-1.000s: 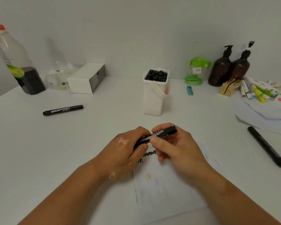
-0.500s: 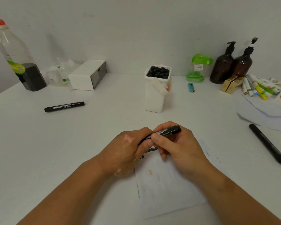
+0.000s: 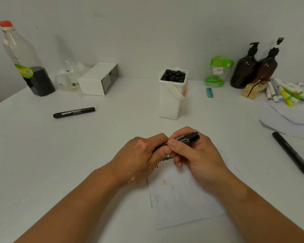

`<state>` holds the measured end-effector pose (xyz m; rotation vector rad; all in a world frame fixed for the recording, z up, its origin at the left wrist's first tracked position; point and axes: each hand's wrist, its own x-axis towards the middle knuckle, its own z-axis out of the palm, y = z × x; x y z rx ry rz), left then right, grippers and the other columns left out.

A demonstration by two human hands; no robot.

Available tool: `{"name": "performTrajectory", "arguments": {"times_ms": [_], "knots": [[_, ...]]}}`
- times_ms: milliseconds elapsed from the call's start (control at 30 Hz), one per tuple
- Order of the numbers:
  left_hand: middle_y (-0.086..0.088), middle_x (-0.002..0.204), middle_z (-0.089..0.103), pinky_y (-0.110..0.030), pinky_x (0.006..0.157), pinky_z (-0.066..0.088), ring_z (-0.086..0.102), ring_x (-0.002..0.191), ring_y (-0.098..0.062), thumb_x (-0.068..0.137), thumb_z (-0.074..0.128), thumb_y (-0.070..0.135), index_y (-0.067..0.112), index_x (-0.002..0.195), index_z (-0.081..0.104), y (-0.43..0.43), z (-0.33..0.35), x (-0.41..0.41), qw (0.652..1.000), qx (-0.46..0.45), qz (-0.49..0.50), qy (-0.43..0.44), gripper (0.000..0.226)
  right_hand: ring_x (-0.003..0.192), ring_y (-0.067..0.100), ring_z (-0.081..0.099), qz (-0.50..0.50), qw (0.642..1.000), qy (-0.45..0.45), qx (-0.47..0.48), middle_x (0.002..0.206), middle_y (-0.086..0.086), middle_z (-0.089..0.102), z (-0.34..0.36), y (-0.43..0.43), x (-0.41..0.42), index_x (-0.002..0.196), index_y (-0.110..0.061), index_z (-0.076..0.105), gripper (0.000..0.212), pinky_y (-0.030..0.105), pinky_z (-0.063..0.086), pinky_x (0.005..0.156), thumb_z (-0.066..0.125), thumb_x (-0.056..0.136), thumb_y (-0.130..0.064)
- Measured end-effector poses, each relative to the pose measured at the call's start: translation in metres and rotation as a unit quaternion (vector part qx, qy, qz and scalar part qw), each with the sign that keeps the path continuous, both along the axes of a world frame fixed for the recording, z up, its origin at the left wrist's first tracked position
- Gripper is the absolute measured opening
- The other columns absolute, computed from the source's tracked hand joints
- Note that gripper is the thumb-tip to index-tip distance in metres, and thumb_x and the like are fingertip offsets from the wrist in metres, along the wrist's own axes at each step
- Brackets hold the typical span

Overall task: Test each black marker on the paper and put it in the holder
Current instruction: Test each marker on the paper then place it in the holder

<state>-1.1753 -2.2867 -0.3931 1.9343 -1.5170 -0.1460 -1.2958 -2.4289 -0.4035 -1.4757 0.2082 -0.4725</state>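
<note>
Both hands grip one black marker (image 3: pixel 184 138) just above paper (image 3: pixel 182 195): left hand (image 3: pixel 140 158) fingers curled round one end; right hand (image 3: pixel 195 155) fingers pinching barrel; holder (image 3: pixel 171 102) beyond paper; spare marker (image 3: pixel 74 112) left of holder.

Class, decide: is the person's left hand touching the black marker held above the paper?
Touching. The head view shows the left hand curled round one end of the marker, while the right hand pinches its barrel.

I see left hand (image 3: pixel 139 158) back-up, fingers curled round one end of marker (image 3: pixel 188 136) | right hand (image 3: pixel 197 155) pinches the other end, thumb on top | forearms converge, hands touching
</note>
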Motion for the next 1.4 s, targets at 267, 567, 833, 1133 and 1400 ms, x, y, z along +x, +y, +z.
{"name": "performTrajectory", "arguments": {"times_ms": [267,567,833,1133,1400], "knots": [[0.019,0.063,0.057,-0.018,0.053,0.039,0.053,0.054,-0.005,0.098,0.037,0.059,0.029,0.109,0.06,0.003,0.0,0.001,1.0,-0.003,0.007,-0.023,0.039,0.055,0.023,0.054,-0.004,0.998,-0.031,-0.057,0.066,0.009,0.065,0.006,0.0,-0.003,0.087,-0.012,0.069,0.015,0.029,0.048,0.052,0.074,0.085,-0.025],[0.02,0.095,0.052,-0.008,0.071,0.037,0.051,0.088,0.002,0.054,0.074,0.079,0.041,0.109,0.062,0.018,-0.01,0.03,0.994,0.108,0.027,-0.007,0.068,0.047,0.018,0.038,-0.055,0.997,0.031,0.05,0.051,0.007,0.047,0.006,-0.02,-0.009,0.078,-0.011,0.073,0.025,0.025,0.031,0.043,0.069,0.06,-0.028],[0.019,0.102,0.05,-0.008,0.076,0.036,0.05,0.094,0.006,0.054,0.08,0.073,0.044,0.114,0.063,0.016,-0.013,0.028,0.989,0.144,0.02,-0.007,0.069,0.05,0.015,0.058,-0.043,0.981,0.158,-0.099,0.059,0.002,0.067,0.0,-0.002,-0.005,0.079,-0.021,0.075,0.019,0.026,0.045,0.047,0.074,0.065,-0.035],[0.02,0.099,0.05,-0.012,0.077,0.041,0.051,0.095,0.004,0.054,0.079,0.073,0.05,0.111,0.063,0.016,-0.013,0.029,0.989,0.145,0.015,0.003,0.064,0.052,0.009,0.062,-0.055,0.963,0.194,-0.18,0.063,-0.001,0.072,-0.004,0.003,-0.003,0.083,-0.027,0.076,0.006,0.016,0.046,0.049,0.076,0.076,-0.026],[0.018,0.102,0.05,-0.017,0.083,0.046,0.052,0.095,0.004,0.054,0.082,0.07,0.047,0.11,0.066,0.015,-0.011,0.028,0.988,0.152,0.019,0.002,0.062,0.049,0.004,0.055,-0.039,0.955,0.204,-0.213,0.056,-0.008,0.065,-0.003,0.003,-0.004,0.078,-0.029,0.077,0.007,0.012,0.038,0.046,0.075,0.074,-0.024]]}}
